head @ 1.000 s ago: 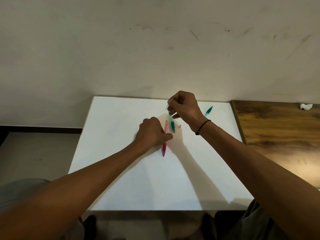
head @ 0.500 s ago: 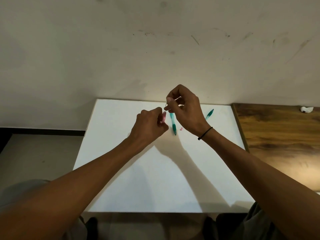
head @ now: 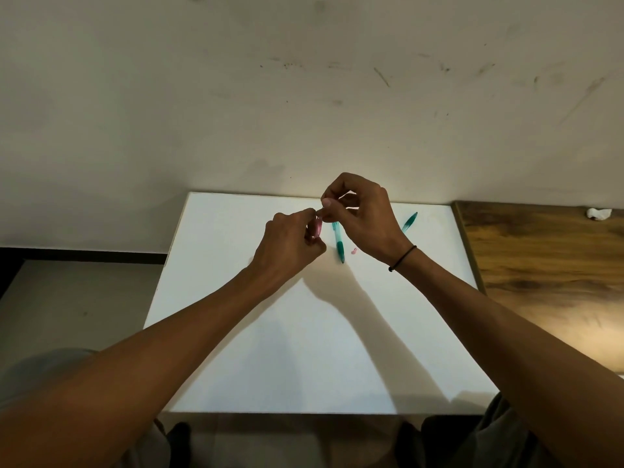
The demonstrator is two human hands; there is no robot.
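Observation:
Above the white table (head: 236, 349) my left hand (head: 290, 244) grips a pink pen barrel (head: 317, 228), held upright and mostly hidden by the fingers. My right hand (head: 361, 221) pinches a thin refill at the barrel's top end; the refill is barely visible. A teal pen part (head: 338, 244) lies on the table just below the hands. A second teal pen piece (head: 409, 221) lies to the right, half hidden behind my right wrist. A tiny pink piece (head: 354, 251) rests beside the teal part.
A wooden surface (head: 547, 265) adjoins the table on the right, with a crumpled white scrap (head: 598, 213) at its far edge. A scuffed wall (head: 304, 96) rises right behind the table. The floor (head: 67, 298) shows at the left.
My left hand lifted the pink barrel off the table and raised it upright. My right hand rose from the table and brought its thin piece to the barrel's top.

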